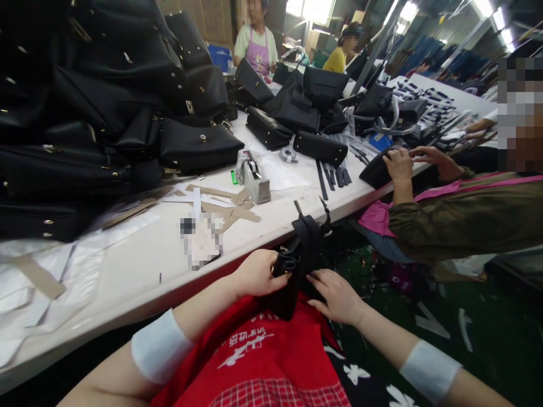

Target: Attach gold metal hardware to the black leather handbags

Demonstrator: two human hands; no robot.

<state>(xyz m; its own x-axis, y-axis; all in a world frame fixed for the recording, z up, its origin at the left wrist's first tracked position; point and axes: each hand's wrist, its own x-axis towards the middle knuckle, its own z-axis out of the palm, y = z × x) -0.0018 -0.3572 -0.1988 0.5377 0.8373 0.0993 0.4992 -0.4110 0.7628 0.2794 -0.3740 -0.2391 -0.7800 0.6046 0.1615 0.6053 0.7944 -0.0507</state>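
Note:
A small black leather bag (306, 249) rests on my lap against the edge of the white table (139, 265). My left hand (258, 274) is closed around a folded strap at the bag's left side. My right hand (337, 294) lies on the bag's lower right with its fingers pressed against the leather. Both wrists wear white sleeve guards, and a red apron (263, 350) covers my lap.
Piled black handbags (106, 107) fill the table's left and back. A tape dispenser (257, 181), cardboard strips (224, 209) and black straps (335, 175) lie mid-table. A co-worker's hands (401, 164) hold a black bag at the right; two more people work at the far end.

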